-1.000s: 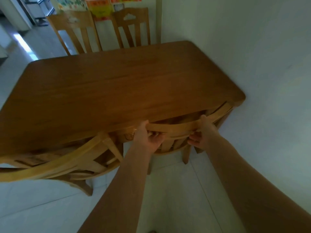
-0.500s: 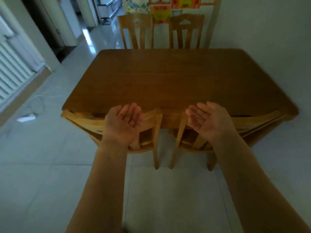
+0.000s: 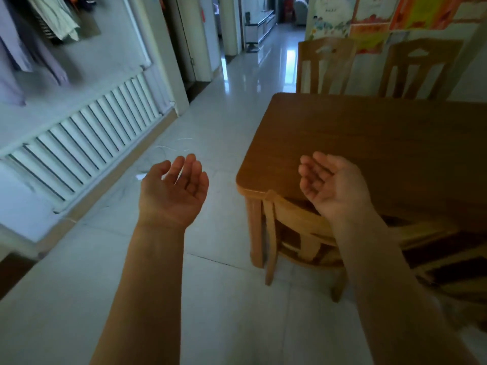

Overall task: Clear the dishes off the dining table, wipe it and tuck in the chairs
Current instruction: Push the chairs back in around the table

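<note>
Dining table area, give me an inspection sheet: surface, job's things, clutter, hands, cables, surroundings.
Surface: dining table top bare where visible; its right part is out of frame.
Job's things: near chair tucked under the table edge; two far chairs at the opposite side; no dishes or cloth seen.
Clutter: nothing seen on the table.
Hands: left hand and right hand open, palms up, empty.
Cables: thin white cable on the floor.
Surroundings: radiator, hanging clothes, posters, hallway.
</note>
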`<action>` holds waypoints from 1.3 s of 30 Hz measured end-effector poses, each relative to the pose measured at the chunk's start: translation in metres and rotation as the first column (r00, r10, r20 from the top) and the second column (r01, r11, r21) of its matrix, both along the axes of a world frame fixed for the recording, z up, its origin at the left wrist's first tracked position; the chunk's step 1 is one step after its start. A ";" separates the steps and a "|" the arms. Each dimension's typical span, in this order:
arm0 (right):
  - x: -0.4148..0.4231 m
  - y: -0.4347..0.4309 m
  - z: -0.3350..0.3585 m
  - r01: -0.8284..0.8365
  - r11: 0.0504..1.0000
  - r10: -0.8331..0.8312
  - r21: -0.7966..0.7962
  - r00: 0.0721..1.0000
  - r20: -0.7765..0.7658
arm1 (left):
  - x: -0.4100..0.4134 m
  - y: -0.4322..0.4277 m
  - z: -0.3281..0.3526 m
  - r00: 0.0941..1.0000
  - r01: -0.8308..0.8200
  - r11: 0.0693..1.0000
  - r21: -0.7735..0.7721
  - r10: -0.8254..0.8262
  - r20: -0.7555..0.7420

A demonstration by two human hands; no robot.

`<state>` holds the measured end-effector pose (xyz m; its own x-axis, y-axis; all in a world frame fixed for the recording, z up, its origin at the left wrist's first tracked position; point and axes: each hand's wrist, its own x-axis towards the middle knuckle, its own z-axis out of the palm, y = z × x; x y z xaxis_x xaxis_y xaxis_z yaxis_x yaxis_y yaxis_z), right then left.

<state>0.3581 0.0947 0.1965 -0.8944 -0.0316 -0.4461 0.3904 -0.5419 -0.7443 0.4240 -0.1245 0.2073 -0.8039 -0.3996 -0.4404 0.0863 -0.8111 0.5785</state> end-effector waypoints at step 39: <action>-0.605 -0.442 -0.027 0.132 0.991 -0.132 -0.011 0.991 -0.002 | -0.632 -0.448 -0.009 0.965 0.261 0.965 0.016 -0.260 -0.028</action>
<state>-0.2470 -0.3471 0.1696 -0.8922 0.0818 -0.4442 0.3133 -0.5963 -0.7391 -0.2080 -0.5728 0.1984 -0.8901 -0.1665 -0.4243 -0.1152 -0.8185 0.5628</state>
